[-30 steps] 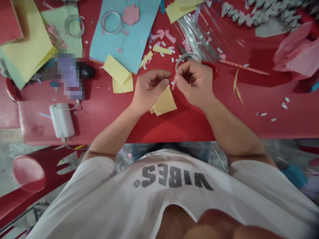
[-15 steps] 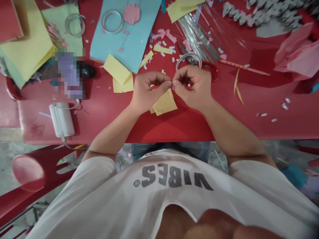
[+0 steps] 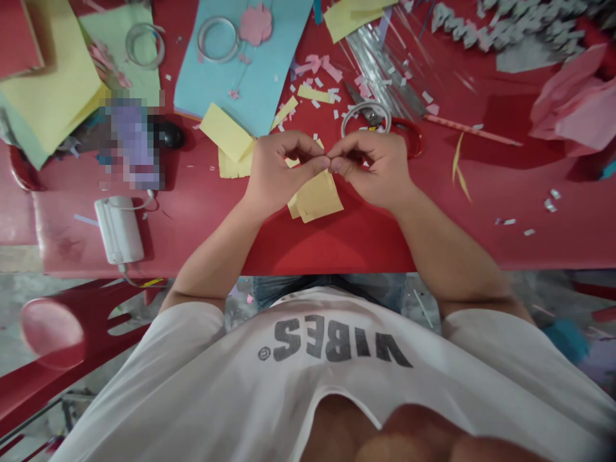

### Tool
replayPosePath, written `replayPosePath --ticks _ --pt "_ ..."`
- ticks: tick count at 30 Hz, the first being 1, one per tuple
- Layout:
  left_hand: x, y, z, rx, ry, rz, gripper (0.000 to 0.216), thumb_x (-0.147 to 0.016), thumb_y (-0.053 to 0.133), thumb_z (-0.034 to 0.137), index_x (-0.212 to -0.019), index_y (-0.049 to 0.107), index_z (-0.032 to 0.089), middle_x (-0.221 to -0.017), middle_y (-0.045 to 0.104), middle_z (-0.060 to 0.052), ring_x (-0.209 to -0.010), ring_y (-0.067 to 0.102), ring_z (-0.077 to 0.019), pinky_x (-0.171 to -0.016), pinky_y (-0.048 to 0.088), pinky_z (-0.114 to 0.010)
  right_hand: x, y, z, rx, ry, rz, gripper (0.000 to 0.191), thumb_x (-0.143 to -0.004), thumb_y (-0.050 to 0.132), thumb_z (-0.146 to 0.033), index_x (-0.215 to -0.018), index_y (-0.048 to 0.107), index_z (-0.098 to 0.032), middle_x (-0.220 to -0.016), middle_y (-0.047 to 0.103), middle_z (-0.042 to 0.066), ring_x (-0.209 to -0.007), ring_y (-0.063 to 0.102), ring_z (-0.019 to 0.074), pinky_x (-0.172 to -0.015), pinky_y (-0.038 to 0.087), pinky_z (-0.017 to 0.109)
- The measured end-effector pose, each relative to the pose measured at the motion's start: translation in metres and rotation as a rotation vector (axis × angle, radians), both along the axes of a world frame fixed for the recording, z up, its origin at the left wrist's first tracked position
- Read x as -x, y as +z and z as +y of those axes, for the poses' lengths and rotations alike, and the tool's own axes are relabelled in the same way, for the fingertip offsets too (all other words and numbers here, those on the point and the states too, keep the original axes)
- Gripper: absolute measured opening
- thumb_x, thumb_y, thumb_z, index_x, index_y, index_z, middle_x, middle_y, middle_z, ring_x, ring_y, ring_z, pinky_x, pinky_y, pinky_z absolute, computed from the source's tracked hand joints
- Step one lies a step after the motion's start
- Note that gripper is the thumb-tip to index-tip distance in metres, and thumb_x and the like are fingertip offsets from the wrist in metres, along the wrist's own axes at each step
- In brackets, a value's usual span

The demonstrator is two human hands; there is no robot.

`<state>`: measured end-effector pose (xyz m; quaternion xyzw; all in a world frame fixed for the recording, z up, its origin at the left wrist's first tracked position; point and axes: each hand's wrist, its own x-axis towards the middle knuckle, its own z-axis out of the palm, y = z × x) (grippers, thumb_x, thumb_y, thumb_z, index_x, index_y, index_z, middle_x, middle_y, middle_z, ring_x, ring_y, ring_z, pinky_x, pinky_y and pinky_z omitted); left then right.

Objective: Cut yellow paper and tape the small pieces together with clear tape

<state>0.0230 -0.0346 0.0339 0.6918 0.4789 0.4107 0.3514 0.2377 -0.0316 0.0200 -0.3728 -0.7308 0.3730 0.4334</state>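
Observation:
My left hand (image 3: 283, 170) and my right hand (image 3: 378, 168) meet above the red table (image 3: 327, 247), thumbs and forefingers pinched together. Whatever sits between the fingertips is too small to make out. Just below them lie yellow paper pieces (image 3: 317, 197), partly covered by my left hand. Another folded yellow paper (image 3: 227, 131) rests at the left of that hand. Behind my right hand is a roll of tape (image 3: 344, 119), lying against red-handled scissors (image 3: 418, 138).
Blue paper sheets (image 3: 250, 70) hold a tape roll (image 3: 217, 40) and a pink paper flower (image 3: 255, 24). Clear plastic strips (image 3: 378, 67) lie at the back. A pencil (image 3: 474, 130) and pink paper (image 3: 572, 96) are at right; a white power bank (image 3: 119, 230) is at left.
My hands have closed together until the fingertips touch. The left hand has shifted slightly left and up. The things on the table stay where they were.

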Motion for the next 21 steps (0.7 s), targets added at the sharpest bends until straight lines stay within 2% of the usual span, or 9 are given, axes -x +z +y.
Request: replayPosePath --ticks 3,6,9,11,14,18,21 --pt "0.005 -0.005 0.006 0.013 0.008 0.020 0.029 -0.087 0.081 0.053 -0.092 0.072 0.026 -0.089 0.073 -0.002 -0.083 0.071 -0.0183 -0.081 0.061 -0.039 -0.001 0.001 0.001 -0.033 -0.024 -0.001 0.028 -0.103 0.068 -0.052 -0.097 0.073 -0.025 -0.083 0.070 0.001 -0.071 0.063 0.0186 -0.068 0.057 0.036" --pt "0.009 -0.011 0.012 0.046 -0.022 0.087 0.029 -0.088 0.079 0.052 -0.099 0.072 0.026 -0.095 0.073 -0.004 -0.090 0.071 -0.0206 -0.087 0.060 -0.041 -0.005 0.004 0.004 -0.054 -0.129 0.019 0.034 -0.103 0.065 -0.059 -0.095 0.071 -0.027 -0.081 0.068 0.002 -0.069 0.061 0.0196 -0.064 0.054 0.039" --pt "0.010 -0.014 0.014 0.061 -0.029 0.306 0.033 -0.084 0.084 0.046 -0.107 0.071 0.026 -0.110 0.071 -0.008 -0.107 0.068 -0.0275 -0.103 0.055 -0.050 -0.008 0.006 0.009 0.039 -0.218 -0.001 0.040 -0.099 0.066 -0.071 -0.093 0.069 -0.031 -0.082 0.070 0.002 -0.073 0.061 0.0228 -0.068 0.055 0.043" --pt "0.008 -0.015 0.011 0.051 -0.024 0.493 0.041 -0.080 0.087 0.044 -0.112 0.069 0.026 -0.125 0.066 -0.011 -0.124 0.060 -0.0355 -0.113 0.047 -0.058 -0.009 0.007 0.011 0.098 -0.223 0.003 0.041 -0.097 0.066 -0.074 -0.094 0.068 -0.033 -0.084 0.072 0.003 -0.076 0.063 0.0241 -0.072 0.056 0.045" --pt "0.003 -0.016 0.004 0.061 -0.065 0.672 0.052 -0.077 0.088 0.042 -0.120 0.066 0.024 -0.137 0.058 -0.014 -0.141 0.046 -0.0440 -0.119 0.037 -0.066 -0.008 0.007 0.012 0.124 -0.206 0.044 0.041 -0.097 0.067 -0.074 -0.095 0.069 -0.033 -0.089 0.074 0.003 -0.081 0.065 0.0250 -0.077 0.056 0.048" --pt "-0.007 -0.016 -0.003 0.098 -0.095 0.719 0.051 -0.079 0.086 0.043 -0.119 0.064 0.021 -0.141 0.055 -0.015 -0.145 0.040 -0.0440 -0.119 0.033 -0.065 -0.007 0.002 0.014 0.142 -0.206 0.074 0.041 -0.094 0.071 -0.074 -0.098 0.071 -0.033 -0.090 0.075 0.002 -0.081 0.064 0.0243 -0.079 0.056 0.048" --pt "-0.007 -0.013 0.002 0.110 -0.087 0.684 0.051 -0.079 0.087 0.050 -0.115 0.063 0.023 -0.138 0.056 -0.013 -0.142 0.043 -0.0407 -0.117 0.034 -0.061 -0.006 -0.005 0.017 0.135 -0.195 0.051 0.044 -0.094 0.070 -0.076 -0.096 0.071 -0.032 -0.086 0.074 0.002 -0.075 0.063 0.0226 -0.074 0.056 0.045"
